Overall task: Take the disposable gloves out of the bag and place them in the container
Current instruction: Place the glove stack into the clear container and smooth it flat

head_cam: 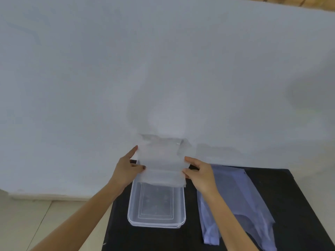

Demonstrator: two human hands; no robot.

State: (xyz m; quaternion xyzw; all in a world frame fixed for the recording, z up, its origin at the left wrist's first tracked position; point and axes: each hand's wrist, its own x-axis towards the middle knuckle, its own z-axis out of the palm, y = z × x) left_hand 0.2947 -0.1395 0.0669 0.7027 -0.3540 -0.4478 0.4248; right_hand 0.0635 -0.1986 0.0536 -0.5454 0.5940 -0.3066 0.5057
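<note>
Head view: the left hand (129,169) and the right hand (200,173) each pinch one side edge of a folded stack of translucent white disposable gloves (161,164), thumbs closed on it. The stack is held above the far end of the clear rectangular plastic container (133,211), which rests on the black table (290,196). The translucent bluish plastic bag (241,201) lies flat just right of the container.
</note>
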